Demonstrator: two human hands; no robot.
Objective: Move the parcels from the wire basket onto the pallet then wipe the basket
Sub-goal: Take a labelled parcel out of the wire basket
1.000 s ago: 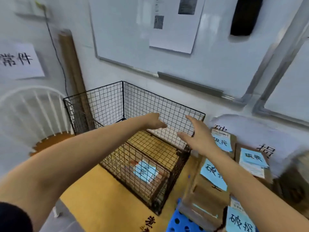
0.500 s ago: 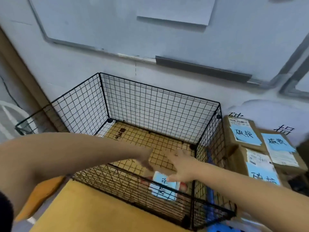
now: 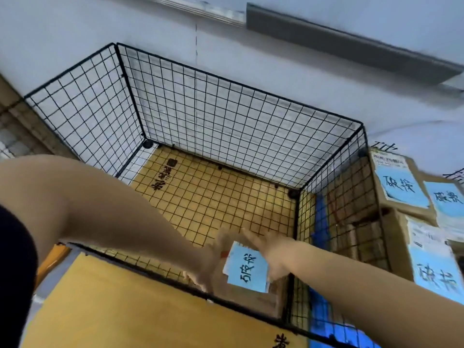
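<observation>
Grip apart, fingers straight: left hand [image 3: 207, 268] and right hand [image 3: 272, 256] flank the basket's [image 3: 238, 83] only remaining parcel [image 3: 247, 268], lower centre of frame; wiping remains.

One wire basket [image 3: 226, 116] — one parcel [image 3: 247, 268] inside, three labelled parcels [image 3: 399, 187] outside.

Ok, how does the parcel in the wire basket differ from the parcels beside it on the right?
The basket parcel lies alone in the near right corner of the wire basket; the pallet parcels are stacked outside on the blue pallet. The left hand and right hand flank the basket parcel; nobody touches the pallet parcels. All are brown cardboard with blue handwritten labels.
</observation>
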